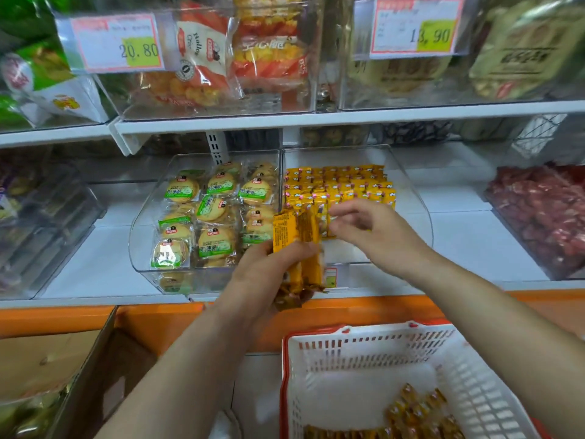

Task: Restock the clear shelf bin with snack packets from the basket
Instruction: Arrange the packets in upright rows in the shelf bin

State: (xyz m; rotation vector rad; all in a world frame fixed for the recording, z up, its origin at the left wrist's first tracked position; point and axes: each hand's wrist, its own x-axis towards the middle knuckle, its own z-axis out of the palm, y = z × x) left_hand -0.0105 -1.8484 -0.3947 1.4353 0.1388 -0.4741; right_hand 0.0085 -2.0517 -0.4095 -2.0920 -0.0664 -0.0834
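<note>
My left hand (266, 274) grips a bunch of several yellow snack packets (297, 239), held upright in front of the clear shelf bin (411, 198). That bin holds rows of the same yellow packets (338, 185) standing on end. My right hand (373, 232) hovers over the front of the bin, fingers loosely spread near the front row; motion blur hides whether it holds a packet. Below, the white basket with a red rim (364, 346) has more yellow packets (421, 413) lying in its near corner.
A second clear bin (142, 223) of green-labelled round biscuits sits just left of the yellow one. Bins of other snacks stand on the shelf above, with price tags (117, 42). A bin of red packets (538, 213) is at right. A cardboard box (63, 359) is at lower left.
</note>
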